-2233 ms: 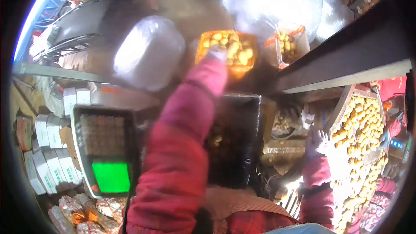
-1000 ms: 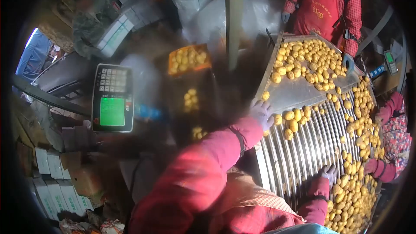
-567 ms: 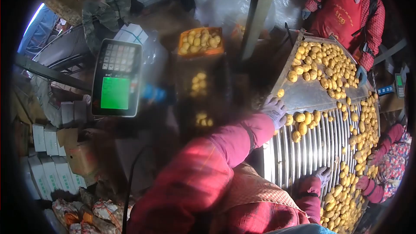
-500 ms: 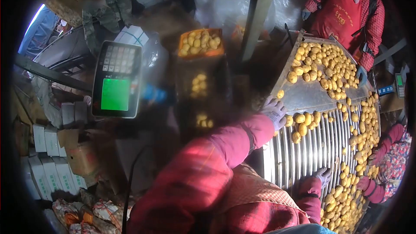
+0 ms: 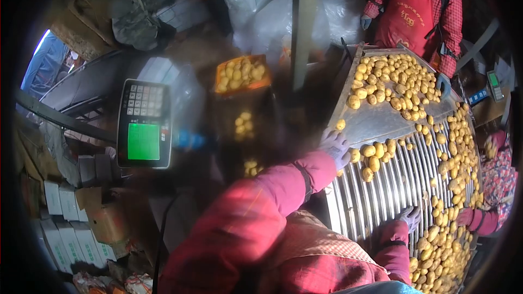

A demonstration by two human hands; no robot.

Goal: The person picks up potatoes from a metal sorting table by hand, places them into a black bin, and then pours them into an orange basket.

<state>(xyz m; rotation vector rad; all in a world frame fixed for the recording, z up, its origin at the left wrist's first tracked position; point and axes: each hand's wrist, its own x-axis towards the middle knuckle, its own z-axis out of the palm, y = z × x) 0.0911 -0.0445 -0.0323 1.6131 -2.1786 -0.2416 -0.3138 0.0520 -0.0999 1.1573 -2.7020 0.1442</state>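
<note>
Potatoes (image 5: pixel 438 250) lie on a metal bench (image 5: pixel 376 201), on its slats and on the smooth plate (image 5: pixel 370 125) at its upper end. The left hand (image 5: pixel 334 148), gloved, rests at the near corner of the plate beside a small group of potatoes, its fingers extended and slightly apart. The right hand (image 5: pixel 411 219), also gloved, lies on the slats beside the main heap, its fingers extended and slightly parted. Neither visibly grips a potato. To the left stand a scale display (image 5: pixel 143 122) with a lit green screen and an orange crate (image 5: pixel 244 92) of potatoes; an upright post (image 5: pixel 303 27) partly blocks the plastic-wrapped bulk (image 5: pixel 338 13) behind. A co-worker in a red apron (image 5: pixel 406 19) stands at the bench's far end.

Compared with the earliest frame, the left hand has moved from the crate to the bench. The right-side co-worker's upper hand (image 5: pixel 494 142), over the heap half a second ago, is now away from it.

The area below the crate is dark and blurred, the palms are hidden, and the right-side co-worker is cut off.
</note>
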